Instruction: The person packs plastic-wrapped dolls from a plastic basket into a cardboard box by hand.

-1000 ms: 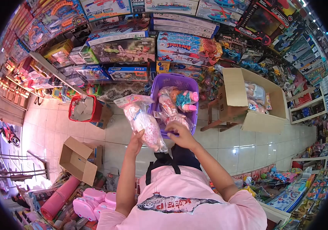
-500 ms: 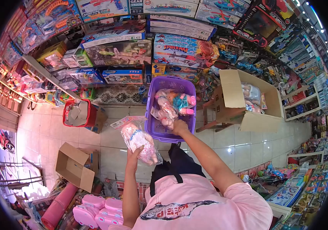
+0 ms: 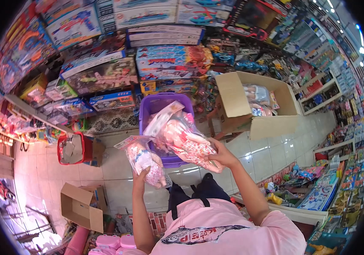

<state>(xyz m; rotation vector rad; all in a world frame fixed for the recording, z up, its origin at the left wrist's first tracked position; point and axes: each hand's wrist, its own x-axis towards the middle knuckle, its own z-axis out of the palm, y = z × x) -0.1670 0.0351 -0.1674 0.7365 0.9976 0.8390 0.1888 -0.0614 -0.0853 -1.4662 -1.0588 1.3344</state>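
Two dolls in clear plastic bags are held up in front of my body. My left hand (image 3: 141, 178) grips the lower end of one bagged doll (image 3: 144, 159), which wears a pale pink patterned outfit. In my right hand (image 3: 224, 155) is a larger-looking bagged doll (image 3: 187, 138) in a red-and-white print, tilted with its header card up to the left. Behind the two bags stands a purple plastic basket (image 3: 142, 114). The bags hide most of the basket's inside, so its contents cannot be made out.
An open cardboard box (image 3: 273, 126) with packaged toys is at the right. A red bin (image 3: 87, 146) stands at the left, with another open cardboard box (image 3: 77, 212) nearer me. Shelves of boxed toys (image 3: 160, 63) line the far side, above a tiled floor (image 3: 118, 170).
My right hand has lifted a bagged doll out of the purple basket and brought it beside the other one. The left hand still holds its doll. The whole view has shifted.
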